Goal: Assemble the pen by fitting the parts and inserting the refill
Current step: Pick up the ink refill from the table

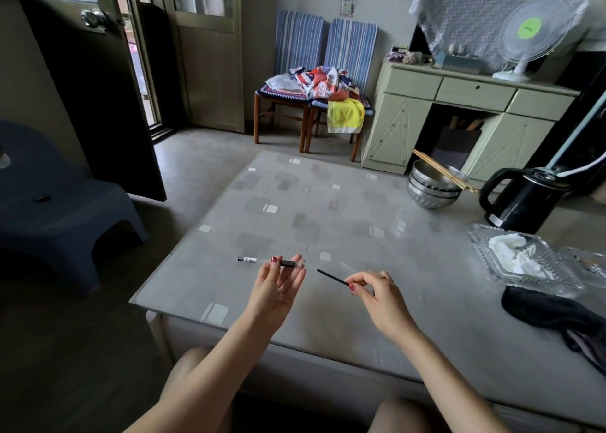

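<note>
My left hand (277, 286) holds the clear pen barrel (262, 260) level over the table's near edge, pinched at its black grip section; the barrel's labelled end sticks out to the left. My right hand (373, 290) pinches the thin black refill (331, 276) between thumb and fingers. The refill's free end points up-left toward the barrel's right end, a short gap away. Another clear pen part (348, 266) seems to lie on the table just beyond the right hand, hard to make out.
The low table (295, 216) has a glass top over a grey patterned cloth. At its right are a glass tray with tissue (521, 262), a black kettle (521, 199), stacked steel bowls with chopsticks (433, 186) and a dark cloth (557, 314). A blue stool (62, 209) stands left.
</note>
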